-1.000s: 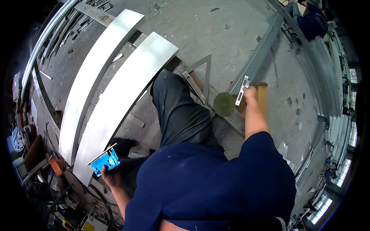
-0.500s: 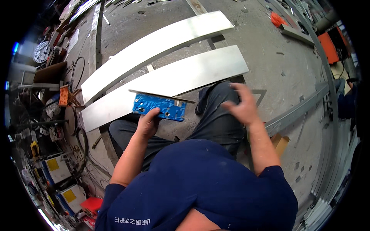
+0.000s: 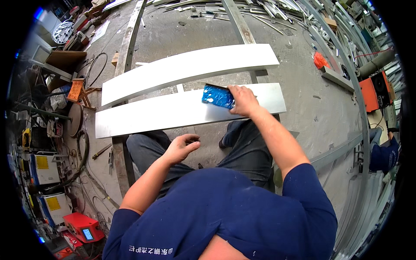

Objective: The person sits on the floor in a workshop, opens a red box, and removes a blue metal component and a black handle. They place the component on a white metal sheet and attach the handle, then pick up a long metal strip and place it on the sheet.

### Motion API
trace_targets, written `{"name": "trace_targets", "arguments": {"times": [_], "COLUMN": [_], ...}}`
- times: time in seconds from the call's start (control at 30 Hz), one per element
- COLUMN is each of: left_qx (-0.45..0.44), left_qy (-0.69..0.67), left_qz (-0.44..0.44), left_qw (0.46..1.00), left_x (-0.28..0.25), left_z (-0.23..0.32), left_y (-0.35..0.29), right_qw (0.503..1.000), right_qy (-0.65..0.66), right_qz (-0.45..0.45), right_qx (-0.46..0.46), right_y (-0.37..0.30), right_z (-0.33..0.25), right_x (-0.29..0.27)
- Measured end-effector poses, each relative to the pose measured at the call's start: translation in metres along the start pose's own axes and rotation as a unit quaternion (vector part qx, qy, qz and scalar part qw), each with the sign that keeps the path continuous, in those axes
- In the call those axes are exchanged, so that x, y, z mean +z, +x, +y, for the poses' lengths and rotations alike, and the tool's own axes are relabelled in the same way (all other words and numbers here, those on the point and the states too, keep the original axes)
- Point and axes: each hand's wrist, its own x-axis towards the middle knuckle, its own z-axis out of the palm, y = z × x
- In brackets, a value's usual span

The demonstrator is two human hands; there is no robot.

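Note:
My right hand (image 3: pixel 245 102) is closed on the right end of a flat blue plate (image 3: pixel 216 96) with holes in it and a thin metal edge along its far side. The plate is over the right half of the nearer long silvery-white metal bar (image 3: pixel 151 115); whether it touches the bar I cannot tell. Beyond lies a second such bar (image 3: pixel 186 67), roughly parallel. My left hand (image 3: pixel 181 149) holds nothing, with thumb and fingers apart, just short of the nearer bar and above my lap.
Two steel rails (image 3: pixel 131 39) (image 3: pixel 238 26) run under the bars. Scrap metal strips (image 3: pixel 273 11) lie at the back. An orange stand (image 3: pixel 77 93), cables and a red machine (image 3: pixel 83 228) are at left. An orange machine (image 3: pixel 370 94) and another person (image 3: pixel 383 154) are at right.
The blue plate has passed from my left hand to my right and moved right and away, over the nearer bar. My left hand has let go. The view has tilted up.

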Motion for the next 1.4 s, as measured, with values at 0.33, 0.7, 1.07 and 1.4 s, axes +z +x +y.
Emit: {"name": "trace_targets", "arguments": {"times": [0.33, 0.7, 1.07, 1.4], "left_qx": [-0.031, -0.036, -0.062, 0.038], "left_qy": [-0.06, -0.01, 0.01, 0.31], "left_qz": [0.037, 0.056, 0.083, 0.172], "left_qw": [0.997, 0.998, 0.995, 0.934], "left_x": [-0.006, -0.008, -0.011, -0.014], "left_z": [-0.04, -0.035, -0.04, -0.033], "left_y": [-0.015, 0.006, -0.018, 0.002], "right_qw": [0.982, 0.978, 0.978, 0.996], "right_qy": [0.016, 0.053, 0.046, 0.02], "right_qz": [-0.186, -0.197, -0.196, -0.053], "right_qx": [-0.032, -0.043, -0.064, -0.067], "right_y": [0.075, 0.074, 0.059, 0.036], "right_z": [0.078, 0.089, 0.079, 0.086], "right_x": [-0.005, -0.004, -0.012, -0.002]}}
